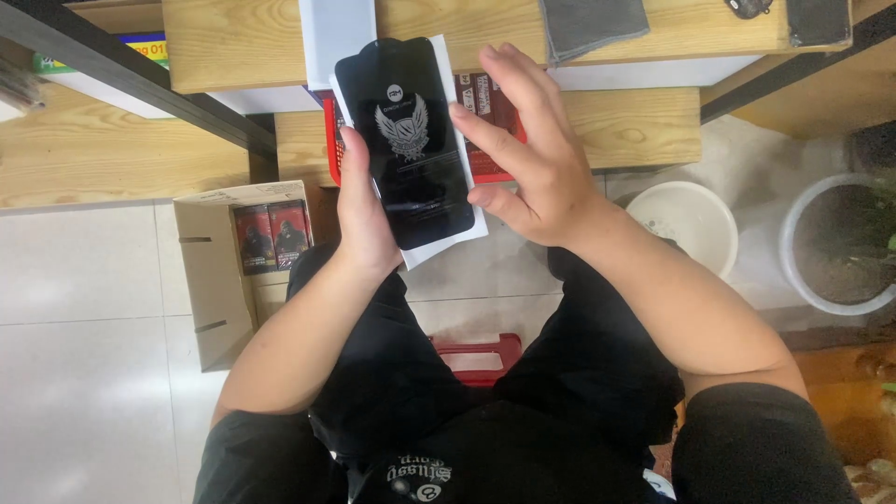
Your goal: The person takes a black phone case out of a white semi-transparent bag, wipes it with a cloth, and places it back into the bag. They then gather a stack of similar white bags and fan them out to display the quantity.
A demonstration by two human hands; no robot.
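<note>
My left hand [362,207] grips a black phone-shaped screen protector [406,140] with a winged emblem, lying on a white backing sheet [446,245], from its left edge and underside. My right hand [527,149] is at its right edge, thumb touching the black face, fingers spread. Both are held up over my lap, in front of a low wooden bench [616,126].
An open cardboard box [219,280] with red and black packets stands on the tiled floor at left. A red stool [478,357] shows between my legs. A white bowl [686,219] and a plant pot [840,243] sit at right. A grey cloth [593,23] lies on the upper wooden shelf.
</note>
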